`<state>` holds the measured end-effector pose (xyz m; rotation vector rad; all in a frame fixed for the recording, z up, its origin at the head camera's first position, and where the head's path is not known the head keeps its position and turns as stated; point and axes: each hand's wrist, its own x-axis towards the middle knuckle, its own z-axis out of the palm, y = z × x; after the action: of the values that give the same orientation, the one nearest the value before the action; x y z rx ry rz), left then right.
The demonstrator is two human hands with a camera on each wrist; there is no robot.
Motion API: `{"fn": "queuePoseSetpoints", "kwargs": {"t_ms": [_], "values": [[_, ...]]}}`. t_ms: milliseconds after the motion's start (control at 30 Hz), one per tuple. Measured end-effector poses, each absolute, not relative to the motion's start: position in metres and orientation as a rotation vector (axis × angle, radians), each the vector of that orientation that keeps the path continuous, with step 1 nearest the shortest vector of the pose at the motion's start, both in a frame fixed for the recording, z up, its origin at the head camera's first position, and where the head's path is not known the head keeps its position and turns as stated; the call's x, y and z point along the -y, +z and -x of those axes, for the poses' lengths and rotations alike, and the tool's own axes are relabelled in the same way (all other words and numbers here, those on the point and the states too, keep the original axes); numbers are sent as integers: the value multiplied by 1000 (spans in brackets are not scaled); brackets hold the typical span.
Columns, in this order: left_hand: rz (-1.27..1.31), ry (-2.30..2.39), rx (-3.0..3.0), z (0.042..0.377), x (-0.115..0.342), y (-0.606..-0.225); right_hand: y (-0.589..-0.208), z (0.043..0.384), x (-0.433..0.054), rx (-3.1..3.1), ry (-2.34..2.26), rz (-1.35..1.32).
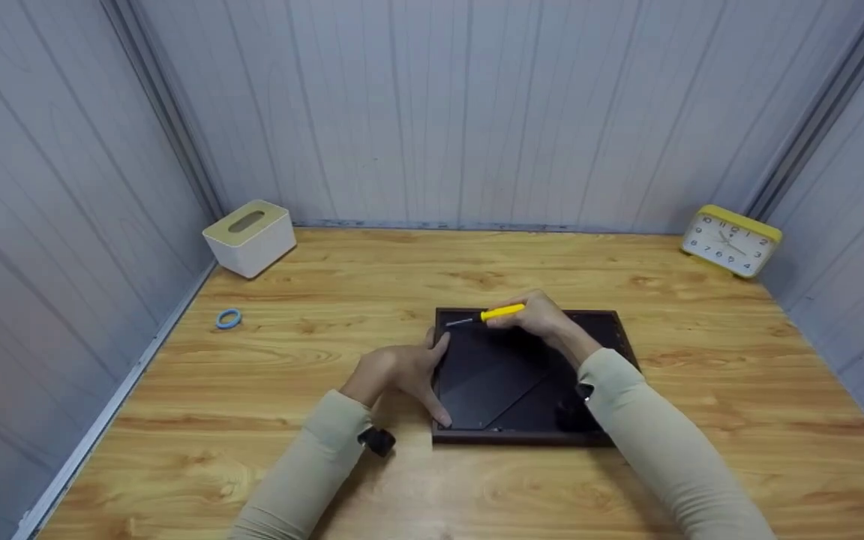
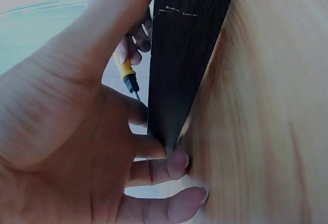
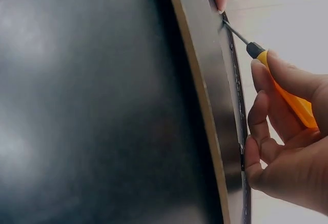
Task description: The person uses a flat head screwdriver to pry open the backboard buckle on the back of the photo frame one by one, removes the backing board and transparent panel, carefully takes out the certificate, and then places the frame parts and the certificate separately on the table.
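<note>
A dark picture frame (image 1: 529,437) lies on the wooden table with its black back facing up. My left hand (image 1: 406,371) holds its left side, the thumb on the near corner and the fingers around the far end. In the left wrist view, those fingertips bend around the corner of the dark frame side (image 2: 182,44). My right hand (image 1: 541,315) grips a screwdriver (image 1: 503,312) by its yellow handle above the back panel. The metal shaft points left to the frame's far left corner. In the right wrist view, the screwdriver (image 3: 289,98) has its tip at the inner edge, close to a left fingertip.
A white tissue box (image 1: 248,244) with a yellowish top stands at the back left, and a blue ring (image 1: 229,319) lies in front of it. At the back right is a yellow alarm clock (image 1: 732,240). Panelled walls (image 1: 432,112) enclose the table (image 1: 372,277) on three sides.
</note>
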<state>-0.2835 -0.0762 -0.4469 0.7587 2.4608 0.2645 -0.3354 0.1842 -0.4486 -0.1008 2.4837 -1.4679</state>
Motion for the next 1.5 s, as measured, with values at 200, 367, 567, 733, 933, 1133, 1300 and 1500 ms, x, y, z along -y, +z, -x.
{"fn": "queuePoseSetpoints", "kwargs": {"t_ms": [200,367,567,733,933,1133,1300,1500], "values": [[-760,266,-2464,284,77,-448,-451,337,-182,-2457,-1487,114],[-777,276,-2461,283,74,-448,-450,337,-184,-2490,-1468,118],[-796,256,-2462,282,73,-446,-446,338,-181,-2507,-1444,122],[-794,231,-2469,281,73,-444,-433,338,-172,-2584,-1354,216],[-741,226,-2472,281,73,-444,-407,339,-146,-2687,-1196,371],[-721,216,-2485,280,73,-444,-384,342,-115,-2780,-886,420],[-725,219,-2492,280,71,-444,-368,344,-90,-2866,-583,474],[-761,222,-2482,281,67,-443,-359,344,-75,-2917,-417,499]]}}
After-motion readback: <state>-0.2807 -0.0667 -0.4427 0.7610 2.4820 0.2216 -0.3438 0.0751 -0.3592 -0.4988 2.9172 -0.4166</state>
